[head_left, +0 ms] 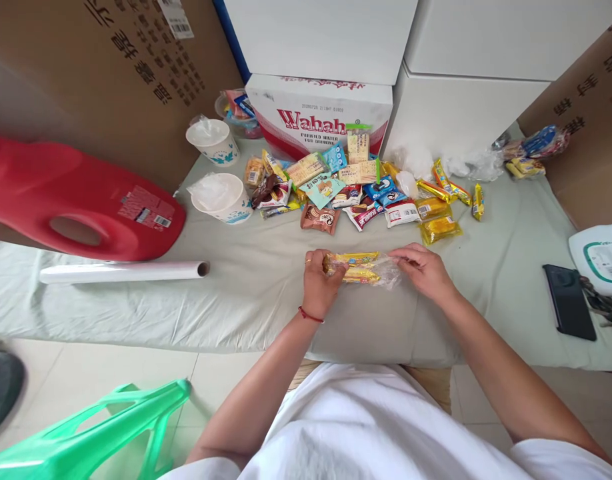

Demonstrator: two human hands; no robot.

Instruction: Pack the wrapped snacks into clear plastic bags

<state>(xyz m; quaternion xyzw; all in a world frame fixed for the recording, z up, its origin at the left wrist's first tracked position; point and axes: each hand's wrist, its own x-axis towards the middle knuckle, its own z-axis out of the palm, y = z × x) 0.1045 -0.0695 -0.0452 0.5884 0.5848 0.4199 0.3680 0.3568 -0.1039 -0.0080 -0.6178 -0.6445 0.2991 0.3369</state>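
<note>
My left hand [322, 283] is closed around the left end of some yellow-wrapped snack bars [359, 259], which lie in a clear plastic bag [389, 272]. With its fingertips my right hand [426, 270] pinches the right edge of that bag. Beyond the hands spreads a pile of wrapped snacks. It includes a brown packet [319, 219], a light-blue packet [322, 191] and pale biscuit packs [306, 169]. To the right of the pile are yellow packets [440, 229] and several small yellow bars [479, 202].
Two paper cups [221, 199] with plastic in them stand left of the pile. A Wahaha carton [319, 117] stands behind. At left are a red jug [86, 200] and a white roll [123, 272]; at right, a phone [569, 301]. A green stool [101, 427] stands on the floor.
</note>
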